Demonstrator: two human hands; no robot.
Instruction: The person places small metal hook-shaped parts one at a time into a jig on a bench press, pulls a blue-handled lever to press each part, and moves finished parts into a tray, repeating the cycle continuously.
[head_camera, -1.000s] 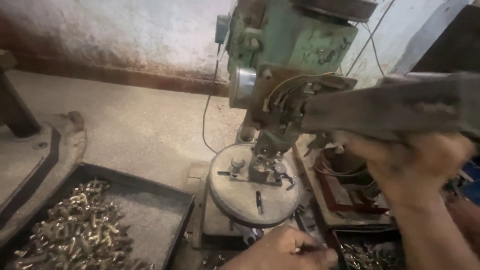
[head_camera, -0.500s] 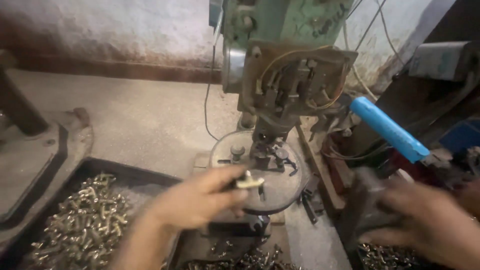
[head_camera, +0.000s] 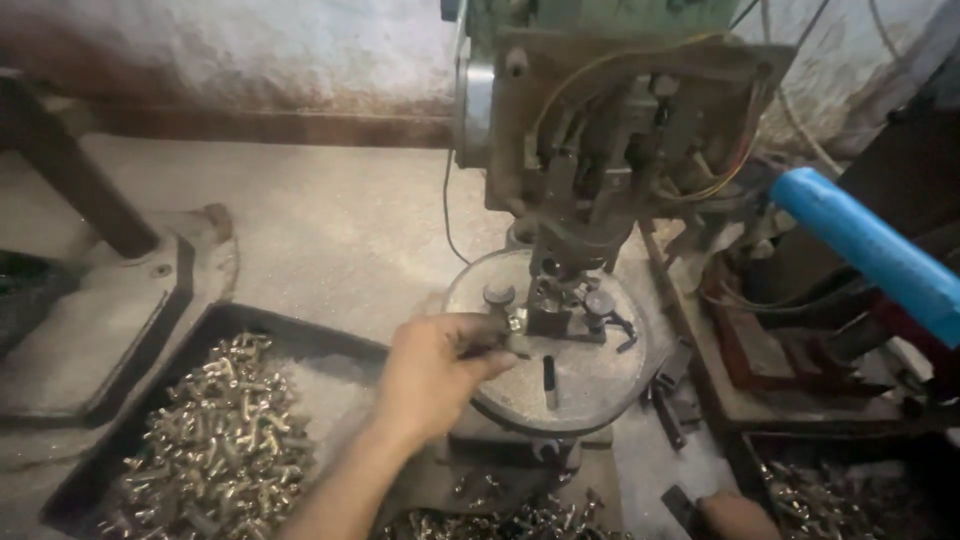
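The small metal part (head_camera: 515, 322), pinched in the left hand (head_camera: 435, 375), should be pushed straight into the clamp (head_camera: 555, 312) near the middle of the round table (head_camera: 590, 385), while the right hand (head_camera: 738, 517) rests low, its grip too hidden to tell.

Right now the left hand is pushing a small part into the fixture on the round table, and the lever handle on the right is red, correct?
Not quite: the head view shows the lever handle is blue. The left hand is indeed at the fixture on the round table.

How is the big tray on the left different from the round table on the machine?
The tray is dark and rectangular; the round table is a pale disc. The tray lies on the floor, while the round table sits raised under the machine. The tray holds a heap of shiny metal parts; the round table carries only a small fixture, where the left hand reaches. Both are flat and dusty.
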